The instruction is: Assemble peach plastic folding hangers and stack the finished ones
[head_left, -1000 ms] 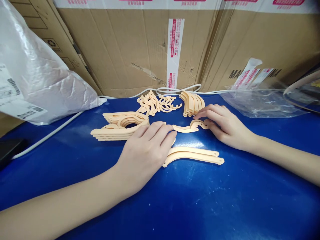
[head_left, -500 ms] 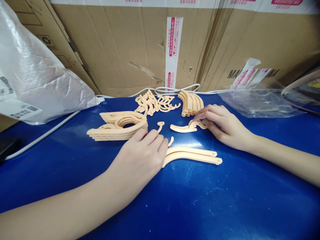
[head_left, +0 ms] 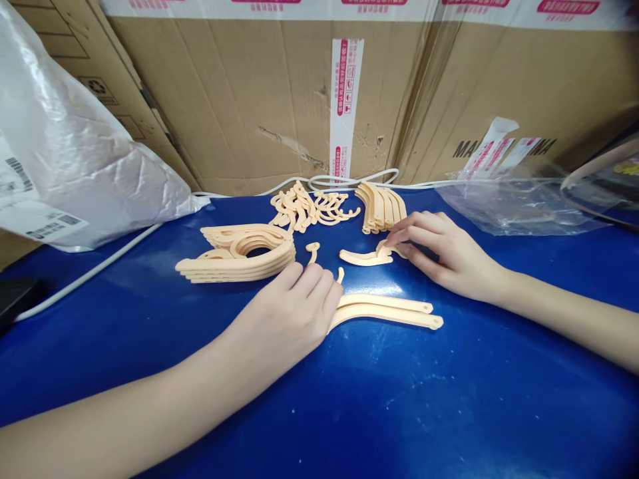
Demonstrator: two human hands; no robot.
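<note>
My left hand (head_left: 305, 303) is closed, its fingertips hidden behind the knuckles. Past the fingers show a flat-headed cream piece (head_left: 313, 251) and the curled tip of a hanger hook (head_left: 340, 274); whether they are one part I cannot tell. Two long curved hanger arms (head_left: 387, 311) extend rightward from beneath this hand. My right hand (head_left: 439, 256) pinches a small curved hanger piece (head_left: 384, 249) between thumb and fingers. Beneath that piece lies a short curved arm (head_left: 362, 257), on the blue tabletop (head_left: 399, 399).
Stacked hanger bodies (head_left: 234, 256) lie left. Behind are a pile of small curved parts (head_left: 297, 205), hooks (head_left: 334, 206) and a row of curved arms (head_left: 382, 206). A white cable (head_left: 354, 176), cartons (head_left: 224, 100), a silvery bag (head_left: 84, 146) and clear plastic (head_left: 519, 206) border the table.
My left hand has shifted slightly right. The flat-headed piece beyond it has moved left, and the curled tip slightly away from me. My right hand stays at the curved piece.
</note>
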